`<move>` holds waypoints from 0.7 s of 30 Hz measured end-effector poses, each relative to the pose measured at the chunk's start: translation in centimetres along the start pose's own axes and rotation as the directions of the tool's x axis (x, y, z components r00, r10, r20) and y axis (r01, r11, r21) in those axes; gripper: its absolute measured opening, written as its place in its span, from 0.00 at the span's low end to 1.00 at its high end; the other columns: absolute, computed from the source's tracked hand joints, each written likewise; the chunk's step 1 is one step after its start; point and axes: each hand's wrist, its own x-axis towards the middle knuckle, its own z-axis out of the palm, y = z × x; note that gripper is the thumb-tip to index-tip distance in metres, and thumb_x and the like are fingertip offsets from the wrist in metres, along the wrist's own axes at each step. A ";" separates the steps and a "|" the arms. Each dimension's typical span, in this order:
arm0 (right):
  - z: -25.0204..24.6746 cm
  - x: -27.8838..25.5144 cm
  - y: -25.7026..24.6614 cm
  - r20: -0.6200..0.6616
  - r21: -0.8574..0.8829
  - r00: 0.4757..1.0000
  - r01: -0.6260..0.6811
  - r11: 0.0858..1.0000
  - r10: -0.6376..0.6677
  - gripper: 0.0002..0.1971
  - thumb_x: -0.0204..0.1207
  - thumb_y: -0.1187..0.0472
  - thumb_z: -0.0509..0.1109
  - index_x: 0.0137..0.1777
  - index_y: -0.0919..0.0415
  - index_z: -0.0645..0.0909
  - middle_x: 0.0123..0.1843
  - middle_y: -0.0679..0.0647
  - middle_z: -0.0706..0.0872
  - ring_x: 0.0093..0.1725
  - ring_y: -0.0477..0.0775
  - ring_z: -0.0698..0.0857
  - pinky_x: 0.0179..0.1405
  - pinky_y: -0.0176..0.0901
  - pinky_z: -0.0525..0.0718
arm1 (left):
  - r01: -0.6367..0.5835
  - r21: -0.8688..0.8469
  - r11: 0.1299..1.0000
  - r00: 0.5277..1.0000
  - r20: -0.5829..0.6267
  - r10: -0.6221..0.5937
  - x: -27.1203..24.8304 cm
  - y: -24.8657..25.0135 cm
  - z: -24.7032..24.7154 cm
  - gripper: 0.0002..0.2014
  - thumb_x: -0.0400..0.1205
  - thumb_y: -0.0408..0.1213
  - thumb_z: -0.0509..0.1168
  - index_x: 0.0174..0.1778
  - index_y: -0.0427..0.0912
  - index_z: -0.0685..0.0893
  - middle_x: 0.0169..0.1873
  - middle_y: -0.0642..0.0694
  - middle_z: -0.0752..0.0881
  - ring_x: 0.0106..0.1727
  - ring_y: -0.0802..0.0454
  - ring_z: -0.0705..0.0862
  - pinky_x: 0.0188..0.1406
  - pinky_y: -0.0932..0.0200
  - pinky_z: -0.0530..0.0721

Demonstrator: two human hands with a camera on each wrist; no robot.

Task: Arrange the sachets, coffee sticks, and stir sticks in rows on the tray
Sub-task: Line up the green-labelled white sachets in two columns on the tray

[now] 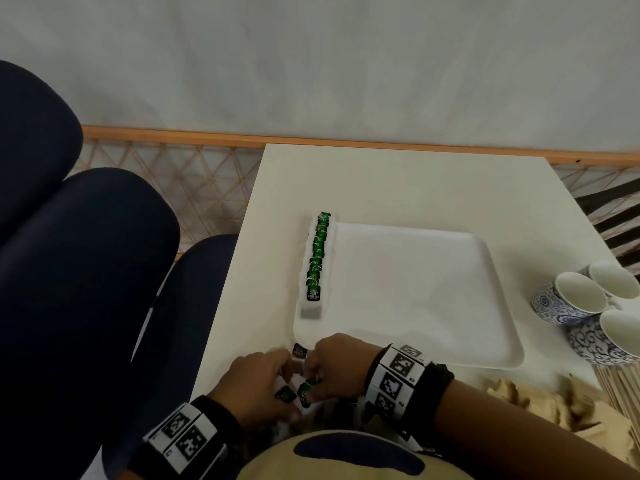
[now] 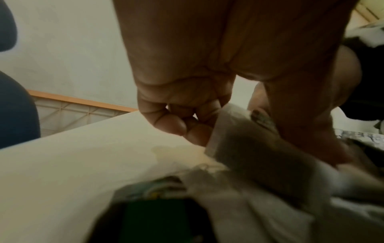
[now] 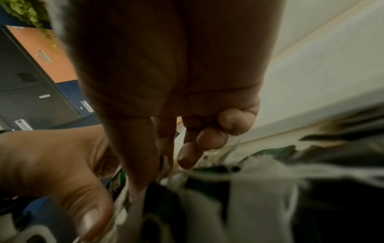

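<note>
A white tray (image 1: 408,296) lies on a white table (image 1: 398,181), seen from above by the person working there. One row is done: green-labelled tea sachets (image 1: 317,261) overlap in a line along the tray's 9 o'clock edge, running from 12 o'clock down toward 6 o'clock. The rest of the tray carries nothing, so the task looks early on. At the tray's 7 o'clock corner, just off its rim, both hands work a loose heap of more tea sachets (image 1: 299,389). The left hand (image 1: 256,386) has fingers curled and pinches a white sachet, clearest in the left wrist view. The right hand (image 1: 336,365) pinches a sachet between thumb and forefinger, its other fingers curled. A pile of pale wooden stir sticks (image 1: 540,400) waits at 5 o'clock, untouched. No coffee sticks can be made out. Blue-patterned cups (image 1: 588,306) stand at 3 o'clock.
</note>
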 end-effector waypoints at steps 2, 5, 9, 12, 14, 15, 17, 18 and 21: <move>-0.1 -0.1 0.2 -0.033 0.018 0.999 0.015 1.000 -0.015 0.19 0.75 0.49 0.73 0.63 0.57 0.84 0.56 0.55 0.87 0.56 0.55 0.83 0.48 0.38 0.71 | 0.017 -0.127 0.992 1.000 -0.022 -0.020 -0.1 -0.7 -0.3 0.21 0.60 0.50 0.79 0.40 0.59 0.74 0.42 0.60 0.85 0.43 0.62 0.83 0.40 0.66 0.81; -0.4 -0.5 0.5 -0.072 0.068 0.997 0.021 0.997 -0.016 0.17 0.74 0.49 0.74 0.58 0.56 0.86 0.50 0.51 0.85 0.48 0.50 0.80 0.47 0.37 0.72 | -0.021 -0.337 0.941 0.999 -0.053 0.003 -0.7 -1.0 -1.3 0.17 0.65 0.38 0.80 0.40 0.55 0.79 0.42 0.52 0.87 0.32 0.65 0.82 0.30 0.70 0.77; -0.9 -1.3 0.8 -0.088 0.139 0.996 0.041 0.989 -0.029 0.14 0.70 0.47 0.77 0.50 0.53 0.86 0.42 0.43 0.82 0.44 0.46 0.80 0.44 0.38 0.77 | -0.062 -0.511 0.857 0.990 -0.140 -0.012 -1.2 -1.7 -2.6 0.14 0.74 0.33 0.75 0.44 0.56 0.79 0.39 0.38 0.88 0.31 0.59 0.82 0.35 0.61 0.82; -1.9 -2.3 0.4 -0.041 0.203 0.997 0.075 0.976 -0.068 0.14 0.70 0.47 0.78 0.52 0.53 0.87 0.40 0.41 0.81 0.42 0.43 0.80 0.41 0.33 0.76 | -0.075 -0.489 0.869 0.972 -0.231 -0.046 -1.0 -2.4 -2.7 0.16 0.80 0.32 0.68 0.49 0.61 0.74 0.38 0.42 0.89 0.38 0.52 0.86 0.46 0.53 0.82; -2.9 -2.7 0.0 -0.039 0.248 0.995 0.102 0.963 -0.095 0.15 0.71 0.47 0.78 0.53 0.53 0.86 0.44 0.45 0.85 0.44 0.45 0.82 0.46 0.36 0.79 | -0.091 -0.486 0.869 0.969 -0.244 -0.034 -0.9 -2.0 -2.7 0.17 0.81 0.31 0.66 0.51 0.60 0.72 0.38 0.45 0.90 0.39 0.51 0.86 0.46 0.52 0.82; -3.2 -2.7 -0.2 -0.063 0.257 0.993 0.113 0.960 -0.099 0.15 0.71 0.47 0.78 0.54 0.53 0.86 0.48 0.48 0.85 0.47 0.46 0.83 0.50 0.38 0.80 | -0.105 -0.493 0.864 0.971 -0.237 -0.017 -0.9 -1.7 -2.7 0.17 0.80 0.30 0.66 0.52 0.59 0.72 0.37 0.46 0.90 0.37 0.52 0.86 0.45 0.53 0.83; -3.7 -2.3 -0.6 -0.151 0.221 0.980 0.160 0.962 -0.129 0.14 0.72 0.48 0.77 0.53 0.54 0.86 0.53 0.51 0.83 0.52 0.48 0.82 0.55 0.44 0.81 | -0.133 -0.505 0.853 0.974 -0.228 0.017 -0.8 -0.8 -2.8 0.18 0.79 0.27 0.66 0.53 0.56 0.73 0.31 0.46 0.89 0.30 0.56 0.82 0.36 0.60 0.81; -3.9 -1.9 -0.8 -0.192 0.199 0.971 0.180 0.963 -0.141 0.12 0.72 0.48 0.77 0.50 0.54 0.86 0.53 0.51 0.82 0.51 0.48 0.81 0.55 0.45 0.81 | -0.151 -0.501 0.852 0.969 -0.244 0.028 -0.8 -0.4 -2.8 0.19 0.78 0.24 0.64 0.53 0.56 0.73 0.27 0.46 0.85 0.26 0.58 0.78 0.30 0.63 0.79; -4.4 -1.2 -0.7 -0.262 0.207 0.960 0.158 0.966 -0.101 0.09 0.72 0.50 0.77 0.42 0.51 0.81 0.44 0.47 0.80 0.42 0.44 0.79 0.46 0.42 0.80 | -0.183 -0.512 0.839 0.954 -0.299 0.025 -0.2 0.1 -2.6 0.23 0.77 0.19 0.61 0.53 0.57 0.74 0.20 0.47 0.75 0.23 0.59 0.70 0.24 0.68 0.70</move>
